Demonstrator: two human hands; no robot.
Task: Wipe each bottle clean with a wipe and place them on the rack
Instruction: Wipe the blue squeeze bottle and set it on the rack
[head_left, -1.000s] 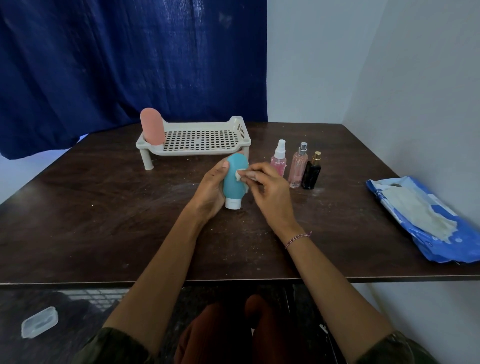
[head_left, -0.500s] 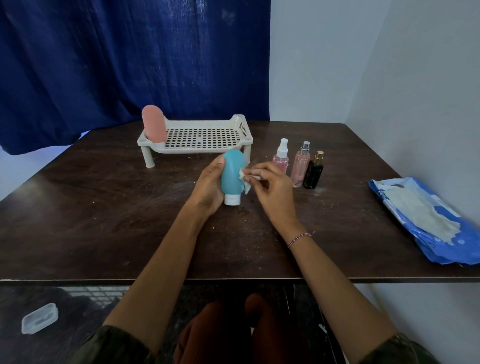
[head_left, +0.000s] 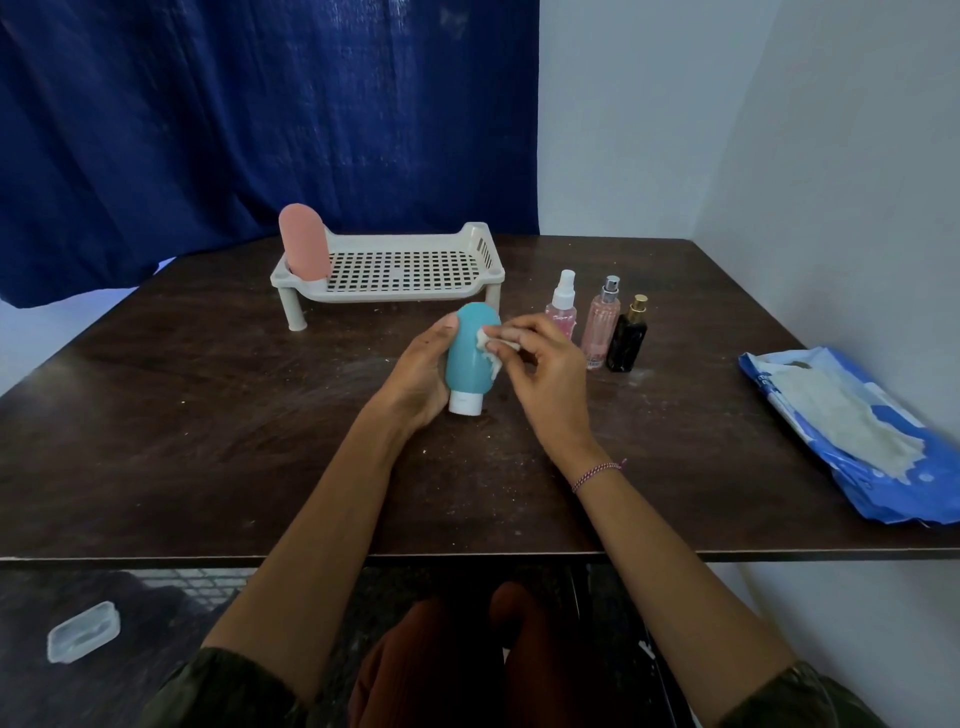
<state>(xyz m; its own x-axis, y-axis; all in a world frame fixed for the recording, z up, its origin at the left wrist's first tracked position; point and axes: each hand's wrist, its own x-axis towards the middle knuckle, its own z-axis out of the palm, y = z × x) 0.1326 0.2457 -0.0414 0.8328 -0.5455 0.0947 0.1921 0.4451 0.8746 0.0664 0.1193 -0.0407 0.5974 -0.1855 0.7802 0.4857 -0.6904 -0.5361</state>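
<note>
- Head view, left side first: the white rack (head_left: 395, 299) stands toward the far edge of the desk (head_left: 208, 415). It holds one pink bottle (head_left: 304, 241), upright at its left end.
- Mid-desk, the left hand (head_left: 415, 374) grasps the teal bottle (head_left: 467, 353), cap down, thumb along its left side.
- The right hand (head_left: 545, 374) pinches a small white wipe (head_left: 491, 345) against that bottle's upper right side. Wiping the second bottle looks to be the step in hand.
- The next move probably calls for covering the remaining surface, then standing the bottle on the rack beside the pink one.
- Further right, a white-capped spray bottle (head_left: 562, 306), a silver-capped pink bottle (head_left: 602, 327) and a black bottle (head_left: 628, 338) wait in a row.
- Near the right edge, the blue wipe pack (head_left: 810, 366) lies open, white wipes showing.
</note>
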